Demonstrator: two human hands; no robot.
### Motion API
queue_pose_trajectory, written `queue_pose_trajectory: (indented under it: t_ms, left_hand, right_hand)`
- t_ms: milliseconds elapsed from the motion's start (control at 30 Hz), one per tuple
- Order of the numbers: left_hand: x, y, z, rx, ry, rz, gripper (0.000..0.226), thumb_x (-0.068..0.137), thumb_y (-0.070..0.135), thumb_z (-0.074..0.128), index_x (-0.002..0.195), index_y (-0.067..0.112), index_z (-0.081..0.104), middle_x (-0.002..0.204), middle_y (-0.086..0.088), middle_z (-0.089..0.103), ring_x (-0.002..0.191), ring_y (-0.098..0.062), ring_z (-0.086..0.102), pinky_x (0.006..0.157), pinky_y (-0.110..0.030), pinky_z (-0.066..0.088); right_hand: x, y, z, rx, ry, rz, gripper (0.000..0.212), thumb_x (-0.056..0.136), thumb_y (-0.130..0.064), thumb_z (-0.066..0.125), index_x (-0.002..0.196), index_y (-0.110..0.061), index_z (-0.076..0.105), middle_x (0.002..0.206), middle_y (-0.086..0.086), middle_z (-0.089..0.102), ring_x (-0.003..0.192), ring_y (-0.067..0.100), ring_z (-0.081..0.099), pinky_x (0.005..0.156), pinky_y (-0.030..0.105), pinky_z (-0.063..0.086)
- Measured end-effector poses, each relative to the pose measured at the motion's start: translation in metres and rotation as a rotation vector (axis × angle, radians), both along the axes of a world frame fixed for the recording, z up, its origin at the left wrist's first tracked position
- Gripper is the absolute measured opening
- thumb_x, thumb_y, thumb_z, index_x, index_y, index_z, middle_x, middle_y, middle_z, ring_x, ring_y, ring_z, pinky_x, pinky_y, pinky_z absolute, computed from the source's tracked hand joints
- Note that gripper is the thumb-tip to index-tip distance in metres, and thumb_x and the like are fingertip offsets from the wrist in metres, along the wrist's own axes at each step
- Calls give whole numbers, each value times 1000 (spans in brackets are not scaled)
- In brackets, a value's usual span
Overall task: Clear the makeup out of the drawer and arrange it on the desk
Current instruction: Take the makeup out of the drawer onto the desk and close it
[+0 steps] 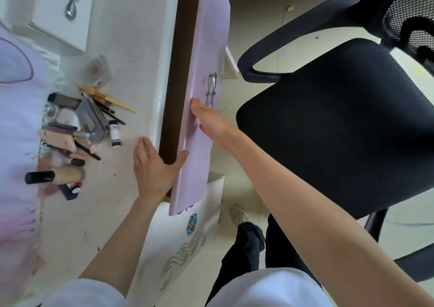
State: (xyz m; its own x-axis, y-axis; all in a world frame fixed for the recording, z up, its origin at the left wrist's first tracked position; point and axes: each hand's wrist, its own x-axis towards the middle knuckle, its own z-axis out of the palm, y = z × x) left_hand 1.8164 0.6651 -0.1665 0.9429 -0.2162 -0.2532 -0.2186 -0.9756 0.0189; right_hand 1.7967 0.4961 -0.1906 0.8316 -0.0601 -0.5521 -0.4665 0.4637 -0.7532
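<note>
The pink drawer front (206,48) stands a little way out from the white desk (131,36), showing a dark narrow gap behind it. My left hand (155,168) lies flat on the desk edge, its thumb against the drawer front. My right hand (209,118) presses flat with straight fingers on the drawer front beside its silver handle (211,88). A pile of makeup (75,128) lies on the desk: pencils, palettes, a white tube (115,133), a beige bottle with a black cap (56,176). What the drawer holds is hidden.
A black mesh office chair (340,123) stands close on the right of the drawer. A white box with a silver ornament (63,8) sits at the desk's far end. A lower desk door with a blue knob (192,223) is below the drawer. My legs stand by the desk.
</note>
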Motion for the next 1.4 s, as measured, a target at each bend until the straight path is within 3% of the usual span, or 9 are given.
queue_pose_trajectory:
  t_ms: [167, 500, 633, 767, 900, 967, 1133, 1267, 1400]
  left_hand:
    - [19, 1, 2, -20, -99, -3, 76, 79, 43, 65, 138, 6, 32, 135, -18, 34, 123, -35, 29, 94, -49, 33]
    - [27, 1, -3, 37, -157, -35, 50, 85, 25, 62, 127, 6, 44, 123, -19, 40, 114, -37, 36, 85, -49, 36]
    - [25, 2, 0, 20, -151, -46, 48, 86, 21, 58, 128, 5, 42, 124, -19, 40, 115, -36, 35, 85, -48, 37]
    - [22, 23, 4, -117, 11, -155, 58, 85, 21, 56, 136, 2, 37, 137, -23, 38, 126, -40, 35, 102, -45, 30]
    - [-1, 53, 29, -227, 153, -125, 62, 87, 29, 53, 142, 9, 33, 147, -22, 29, 136, -41, 25, 111, -46, 21]
    - [-24, 79, 45, -301, 97, -66, 60, 87, 32, 50, 140, 9, 37, 147, -20, 30, 138, -40, 21, 112, -46, 18]
    - [-105, 172, 80, -389, -5, 189, 79, 76, 59, 21, 142, 18, 35, 152, -7, 24, 142, -31, 12, 114, -37, 10]
    - [-173, 264, 104, -421, -173, 510, 80, 83, 68, 24, 136, 12, 44, 146, -15, 36, 137, -38, 25, 110, -50, 22]
    - [-250, 345, 133, -397, -316, 746, 83, 82, 72, 20, 141, 15, 36, 151, -11, 28, 141, -33, 19, 113, -46, 14]
  right_hand:
    - [25, 8, 3, -44, -39, 75, 50, 103, -33, 23, 149, -16, 16, 158, -7, 8, 145, 12, 8, 118, 35, 13]
    - [44, 29, -7, -55, -49, 99, 60, 95, 0, 30, 150, -18, 13, 158, -7, 5, 145, 12, 8, 115, 29, 12]
    - [38, 32, 8, -216, -45, 217, 58, 97, -5, 32, 150, -10, 8, 158, 4, 10, 144, 21, 15, 108, 23, 21]
    - [20, 32, 43, -440, 6, 406, 45, 98, -14, 37, 142, -8, 31, 136, 10, 45, 126, 26, 42, 94, 28, 35]
    - [-11, 45, 70, -737, -21, 624, 53, 99, -22, 40, 148, -13, 21, 153, 6, 26, 139, 22, 28, 108, 28, 23]
    - [-24, 55, 85, -886, -51, 775, 55, 100, -24, 40, 149, -14, 17, 155, 4, 20, 141, 20, 23, 111, 27, 18]
    - [-51, 116, 123, -1430, -391, 1107, 62, 99, -41, 36, 150, -22, 8, 159, 3, 1, 145, 22, 10, 117, 41, 12]
    - [-70, 207, 154, -1451, -688, 1181, 64, 97, -45, 39, 150, -25, 9, 159, 0, -1, 146, 21, 4, 116, 44, 3]
    - [-97, 319, 182, -1371, -946, 1335, 64, 96, -49, 35, 150, -26, 9, 159, -1, 0, 146, 20, 2, 117, 44, 0]
